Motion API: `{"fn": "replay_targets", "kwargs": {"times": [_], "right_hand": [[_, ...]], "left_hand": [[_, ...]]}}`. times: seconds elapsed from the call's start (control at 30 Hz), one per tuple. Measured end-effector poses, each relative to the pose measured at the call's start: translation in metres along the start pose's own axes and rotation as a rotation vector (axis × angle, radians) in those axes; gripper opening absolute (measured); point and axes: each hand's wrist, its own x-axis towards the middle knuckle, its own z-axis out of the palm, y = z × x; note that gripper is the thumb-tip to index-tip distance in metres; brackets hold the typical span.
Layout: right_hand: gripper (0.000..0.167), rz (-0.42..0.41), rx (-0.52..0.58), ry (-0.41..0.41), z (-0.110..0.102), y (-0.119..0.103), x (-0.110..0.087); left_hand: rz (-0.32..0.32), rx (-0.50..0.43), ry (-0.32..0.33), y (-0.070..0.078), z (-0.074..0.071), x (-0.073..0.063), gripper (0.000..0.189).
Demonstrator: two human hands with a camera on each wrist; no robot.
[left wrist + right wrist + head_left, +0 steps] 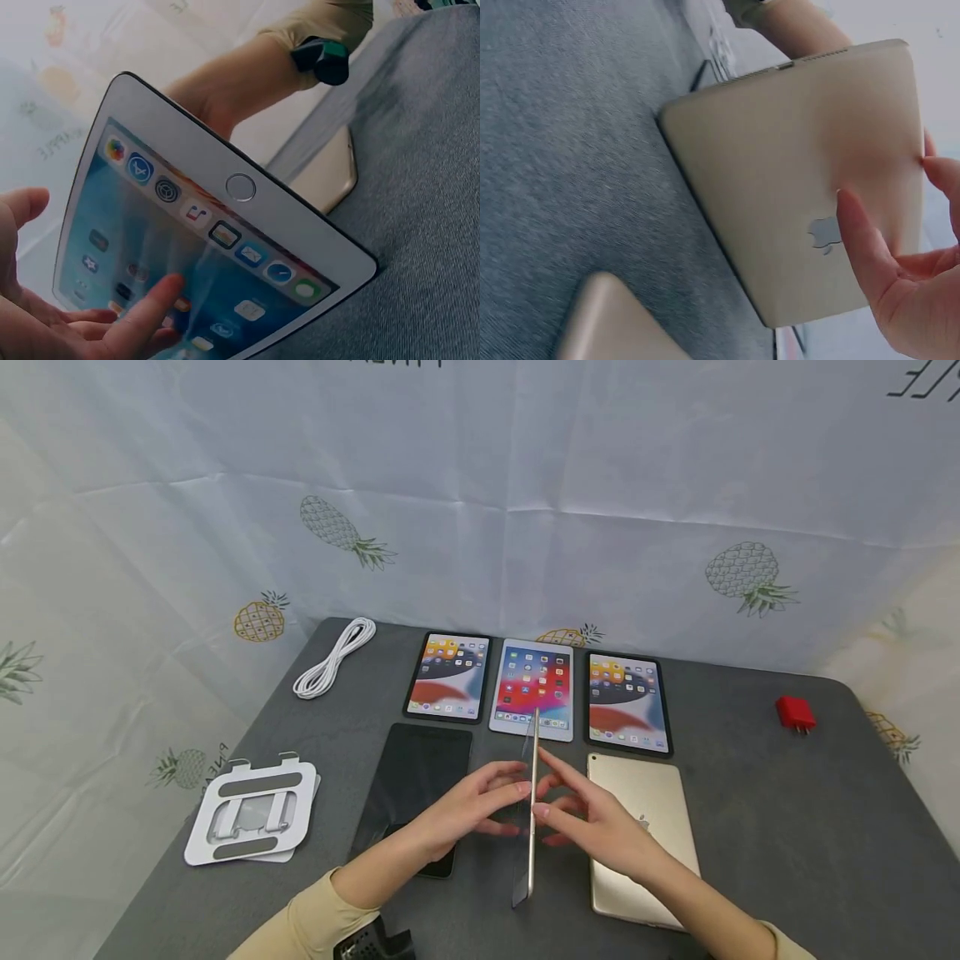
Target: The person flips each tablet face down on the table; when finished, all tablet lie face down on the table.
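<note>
A gold-backed tablet [533, 856] with a white front stands on its edge on the grey table, between my two hands. My left hand [480, 797] is on its screen side, fingertips touching the lit screen [247, 300] and the thumb held apart. From the other side my right hand [603, 831] touches it, thumb against the gold back [757, 157] near the apple logo and a finger at the edge. A second gold tablet [611, 885] lies face down under my right forearm. Beneath my left forearm lies a black tablet [420, 760], screen dark.
Along the back lie three lit tablets: a left one [448, 677], a white-framed one [525, 685] and a right one [628, 702]. A coiled white cable [330, 664] and a white folding stand [258, 810] are at left. A red plug adapter [795, 712] sits far right.
</note>
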Motion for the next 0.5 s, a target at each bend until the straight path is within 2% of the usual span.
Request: {"fn": "replay_targets", "kwargs": {"times": [0.2, 0.33, 0.5], "right_hand": [[0.065, -0.035, -0.061, -0.055, 0.011, 0.011, 0.0], [0.061, -0.013, -0.073, -0.074, 0.015, 0.017, 0.0], [0.054, 0.028, -0.072, -0.086, 0.018, 0.022, -0.001]], "left_hand": [[0.025, 0.068, 0.013, 0.0, -0.011, -0.004, 0.07], [0.061, 0.103, 0.043, -0.002, -0.02, -0.008, 0.065], [0.103, 0.087, 0.102, -0.007, -0.028, -0.013, 0.056]]}}
